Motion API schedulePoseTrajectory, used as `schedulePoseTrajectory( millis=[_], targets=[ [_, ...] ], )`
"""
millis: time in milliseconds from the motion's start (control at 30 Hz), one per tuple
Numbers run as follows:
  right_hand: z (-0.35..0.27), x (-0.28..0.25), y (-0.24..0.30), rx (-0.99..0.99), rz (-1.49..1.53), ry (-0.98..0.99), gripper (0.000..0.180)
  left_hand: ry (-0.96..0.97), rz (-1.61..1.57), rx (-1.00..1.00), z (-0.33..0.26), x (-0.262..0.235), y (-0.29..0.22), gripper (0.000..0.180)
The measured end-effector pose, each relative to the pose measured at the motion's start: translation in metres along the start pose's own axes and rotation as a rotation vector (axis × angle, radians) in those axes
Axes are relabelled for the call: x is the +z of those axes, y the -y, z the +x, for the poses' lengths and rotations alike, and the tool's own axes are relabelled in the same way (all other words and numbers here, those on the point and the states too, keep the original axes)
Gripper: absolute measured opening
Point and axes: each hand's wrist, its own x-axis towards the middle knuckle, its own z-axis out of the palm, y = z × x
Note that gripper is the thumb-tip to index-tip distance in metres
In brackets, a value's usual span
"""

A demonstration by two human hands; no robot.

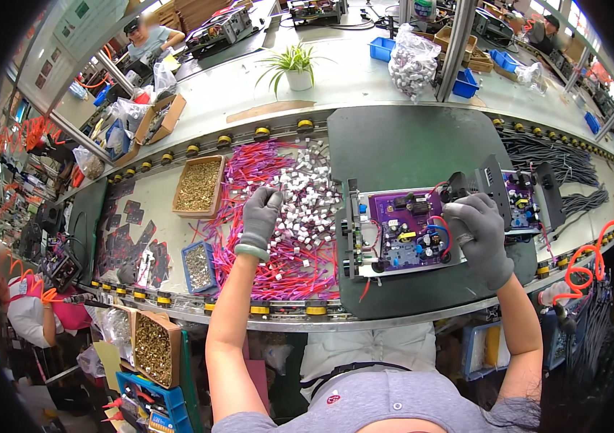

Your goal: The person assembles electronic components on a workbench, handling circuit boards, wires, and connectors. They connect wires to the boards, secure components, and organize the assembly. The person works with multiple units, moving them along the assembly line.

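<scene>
Both my hands wear grey gloves. My left hand (260, 215) reaches into a heap of pink and red wires with white connectors (292, 216), its fingers closed down among them. My right hand (478, 234) rests on the right edge of a purple circuit board (399, 224) that sits in a metal chassis on a dark green mat (401, 144). Its fingers curl near red and blue wires by a black part (458, 186). A second purple board (520, 202) lies just beyond.
A cardboard box of brass screws (198, 185) and a small blue tray of screws (197, 265) lie left of the wires. Black flat parts (130, 238) cover the far left. Grey cable bundles (552, 155) lie at right. A potted plant (296, 68) stands beyond; other people work nearby.
</scene>
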Motion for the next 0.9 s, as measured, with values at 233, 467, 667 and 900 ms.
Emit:
schedulePoseTrajectory(
  millis=[233, 467, 667, 900],
  targets=[
    [0.0, -0.001, 0.003, -0.007, -0.012, -0.009, 0.016, 0.105, 0.165, -0.151, -0.014, 0.008, 0.02, 0.022],
    [-0.001, -0.001, -0.001, -0.009, -0.001, -0.027, 0.016, -0.017, -0.042, 0.017, -0.022, 0.013, -0.013, 0.025],
    [0.026, -0.015, 0.004, 0.042, 0.136, 0.075, 0.023, 0.256, -0.339, 0.079, -0.051, 0.025, -0.144, 0.028],
    [0.075, 0.008, 0.047, -0.211, 0.291, 0.046, 0.03, 0.563, -0.377, -0.092, -0.07, 0.075, -0.225, 0.026]
  ],
)
